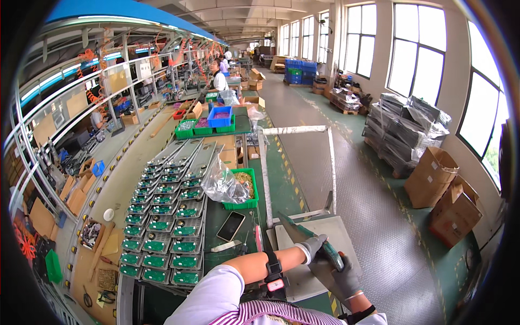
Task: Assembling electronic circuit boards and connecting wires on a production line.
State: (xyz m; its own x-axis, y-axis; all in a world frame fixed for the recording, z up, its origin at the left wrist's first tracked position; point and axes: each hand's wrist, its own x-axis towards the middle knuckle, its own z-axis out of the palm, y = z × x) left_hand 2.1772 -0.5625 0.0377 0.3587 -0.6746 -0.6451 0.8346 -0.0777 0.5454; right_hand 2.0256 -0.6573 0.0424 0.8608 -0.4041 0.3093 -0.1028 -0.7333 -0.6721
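My left hand (314,247) and my right hand (345,276), both in grey gloves, grip a long narrow strip with a green circuit board (303,230) on it. I hold it over a grey metal cart top (346,230), to the right of the workbench. My left hand is higher on the strip, my right hand lower, near its close end. A black wrist strap with a red tag (273,273) sits on my left forearm.
Rows of trays holding green circuit boards (165,227) cover the workbench. A phone (231,226) lies by a green bin with a clear plastic bag (233,187). Cardboard boxes (441,192) and wrapped pallets (403,127) line the right wall. Another person (218,78) sits far along the line.
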